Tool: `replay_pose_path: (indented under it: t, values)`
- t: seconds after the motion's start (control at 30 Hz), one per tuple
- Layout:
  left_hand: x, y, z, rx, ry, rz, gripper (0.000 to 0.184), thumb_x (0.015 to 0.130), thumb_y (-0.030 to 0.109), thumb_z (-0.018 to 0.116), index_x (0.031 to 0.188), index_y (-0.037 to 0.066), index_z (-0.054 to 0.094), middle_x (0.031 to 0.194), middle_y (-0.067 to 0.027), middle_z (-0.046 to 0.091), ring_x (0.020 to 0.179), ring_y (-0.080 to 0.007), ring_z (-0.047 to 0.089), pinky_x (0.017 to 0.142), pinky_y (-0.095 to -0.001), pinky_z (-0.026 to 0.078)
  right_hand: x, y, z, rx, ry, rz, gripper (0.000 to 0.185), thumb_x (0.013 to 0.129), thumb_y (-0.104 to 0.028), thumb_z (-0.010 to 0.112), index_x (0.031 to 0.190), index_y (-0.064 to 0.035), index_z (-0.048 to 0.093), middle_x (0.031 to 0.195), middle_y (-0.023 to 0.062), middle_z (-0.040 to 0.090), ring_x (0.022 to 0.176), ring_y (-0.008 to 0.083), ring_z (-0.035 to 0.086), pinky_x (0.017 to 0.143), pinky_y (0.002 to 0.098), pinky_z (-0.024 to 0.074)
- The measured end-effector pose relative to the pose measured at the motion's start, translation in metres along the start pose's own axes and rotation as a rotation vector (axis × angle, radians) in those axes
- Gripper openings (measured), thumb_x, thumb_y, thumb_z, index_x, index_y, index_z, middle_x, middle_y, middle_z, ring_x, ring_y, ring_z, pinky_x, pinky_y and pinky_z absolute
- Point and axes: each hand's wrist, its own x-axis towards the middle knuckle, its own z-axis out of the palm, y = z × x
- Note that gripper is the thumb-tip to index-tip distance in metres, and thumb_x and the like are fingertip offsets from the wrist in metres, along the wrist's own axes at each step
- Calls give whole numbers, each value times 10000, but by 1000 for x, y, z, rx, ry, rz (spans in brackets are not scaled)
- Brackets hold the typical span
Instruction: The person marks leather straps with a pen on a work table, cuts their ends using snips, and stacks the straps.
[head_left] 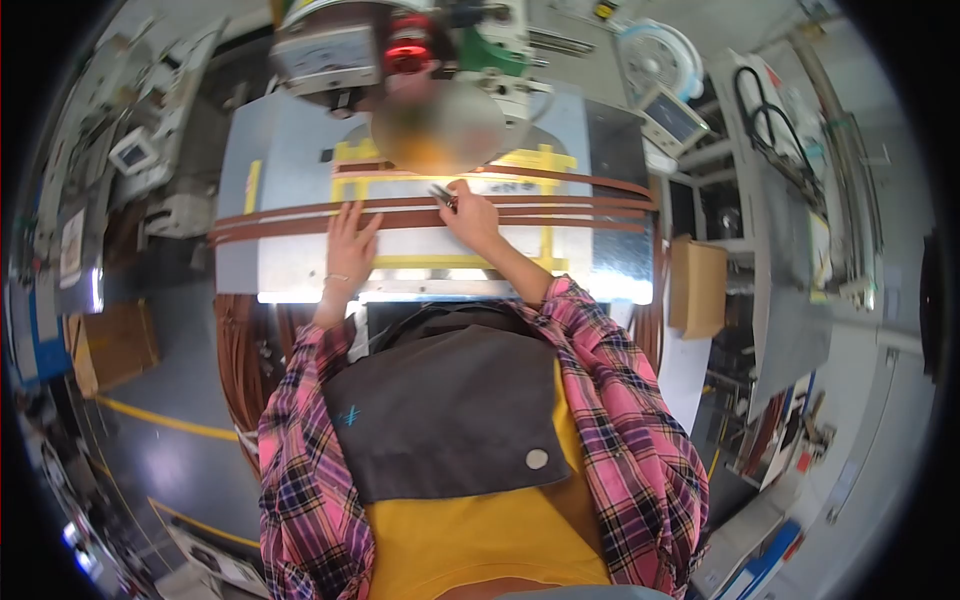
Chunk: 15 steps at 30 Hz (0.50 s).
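Several long brown straps [510, 212] run side by side across the work table, like leather belts. My left hand [350, 245] lies flat on them with its fingers spread. To its right, my right hand [472, 218] is closed around a small pair of metal snips [440, 195], whose tips point up and left over the straps. Just beyond that hand, another brown strap [600, 183] passes along yellow tape [550, 165] on the table top. A blurred round disc [435, 125] of the machine hides part of this strap.
A machine head with a red light [408, 45] and a gauge [325, 58] stands over the table's far side. Bundles of brown straps [238, 350] hang below its left edge. A white fan [660, 60] and a small screen [675, 115] are at the back right, a cardboard box [698, 288] at right.
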Motion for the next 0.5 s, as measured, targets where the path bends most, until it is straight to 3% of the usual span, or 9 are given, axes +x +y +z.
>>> replay_pose_path:
  t: [0.1, 0.13, 0.23, 0.37, 0.5]
  values:
    - [-3, -4, 2, -1, 13, 19, 411, 828, 143, 571, 1236, 185, 575, 1396, -132, 384, 1314, -341, 307, 1080, -493, 222, -12, 44, -10, -124, 84, -39, 203, 815, -181, 578, 986, -83, 532, 767, 121, 628, 739, 342, 626, 648, 454, 489]
    - [-3, -4, 2, 4, 2, 16, 412, 827, 144, 571, 1237, 183, 576, 1402, -132, 377, 1318, -341, 301, 1080, -491, 218, -19, 60, -16, -82, 243, -106, 203, 807, -127, 584, 1006, -96, 563, 897, 130, 595, 791, 342, 613, 659, 450, 490]
    - [-4, 0, -1, 21, -35, 17, 429, 819, 146, 576, 1247, 175, 566, 1407, -134, 369, 1322, -342, 293, 1086, -489, 211, -29, 103, -36, -165, 368, -15, 264, 775, -94, 600, 1035, -88, 553, 980, 130, 512, 837, 337, 595, 663, 441, 496]
    - [-9, 5, -5, 51, -67, 29, 445, 816, 156, 581, 1260, 177, 553, 1411, -137, 361, 1325, -341, 285, 1090, -489, 203, -43, 124, -52, -279, 295, 43, 405, 749, -75, 613, 1132, -89, 486, 969, 120, 475, 837, 316, 594, 645, 421, 510]
    - [-5, 11, 1, 81, -60, 0, 455, 815, 177, 588, 1268, 185, 545, 1404, -140, 364, 1326, -336, 282, 1095, -489, 193, -36, 133, -51, -287, 336, 6, 418, 752, -92, 621, 1143, -93, 474, 957, 114, 476, 831, 305, 596, 630, 404, 514]
